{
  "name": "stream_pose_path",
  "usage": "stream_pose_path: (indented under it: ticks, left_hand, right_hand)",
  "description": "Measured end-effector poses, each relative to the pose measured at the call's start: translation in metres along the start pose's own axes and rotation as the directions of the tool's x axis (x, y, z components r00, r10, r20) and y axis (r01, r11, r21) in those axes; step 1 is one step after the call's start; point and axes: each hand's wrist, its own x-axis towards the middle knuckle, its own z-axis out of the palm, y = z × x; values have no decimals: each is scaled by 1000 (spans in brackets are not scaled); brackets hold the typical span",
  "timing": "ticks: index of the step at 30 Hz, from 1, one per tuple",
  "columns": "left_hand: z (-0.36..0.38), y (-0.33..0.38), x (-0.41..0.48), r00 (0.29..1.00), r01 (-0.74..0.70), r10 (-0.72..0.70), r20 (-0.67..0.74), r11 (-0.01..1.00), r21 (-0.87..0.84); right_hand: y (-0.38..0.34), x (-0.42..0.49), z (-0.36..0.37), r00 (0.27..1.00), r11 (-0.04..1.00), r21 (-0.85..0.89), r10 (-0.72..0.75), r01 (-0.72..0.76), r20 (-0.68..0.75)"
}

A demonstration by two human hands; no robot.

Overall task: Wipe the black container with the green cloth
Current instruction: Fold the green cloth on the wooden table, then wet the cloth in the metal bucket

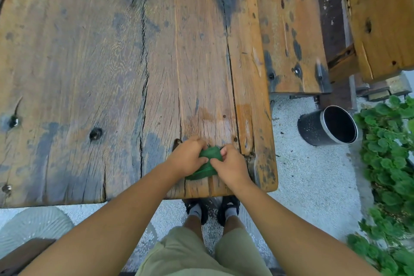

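The green cloth [207,163] lies bunched on the wooden table [112,63] near its front right corner. My left hand [187,157] grips the cloth's left side with curled fingers. My right hand [230,167] pinches its right side. The black container [328,125], a speckled cylinder with a metal rim, sits tilted on the pale ground to the right of the table, its open mouth facing me. Neither hand touches it.
A wooden bench [291,29] runs beside the table's right edge, with another wooden slab [380,18] farther right. Green plants [389,163] border the gravel on the right. A ribbed glass object [33,224] sits at lower left. My feet stand under the table's front edge.
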Motion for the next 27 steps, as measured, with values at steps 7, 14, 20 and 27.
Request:
stream_pose_path:
  ticks: [7,14,20,27]
  left_hand:
    - [-5,67,-6,999,-27,31,14,968,-248]
    - [29,188,16,995,91,-39,91,729,-679]
    - [81,320,49,981,148,34,192,508,-848]
    - [148,453,100,954,192,102,281,512,-837]
  right_hand:
    - [18,-29,-58,993,933,359,11,33,-118]
    - [75,-49,-162,968,761,646,112,62,-225]
    - [160,-58,-263,948,472,881,270,20,-167]
    - [257,-73,-377,961,189,981,264,37,-87]
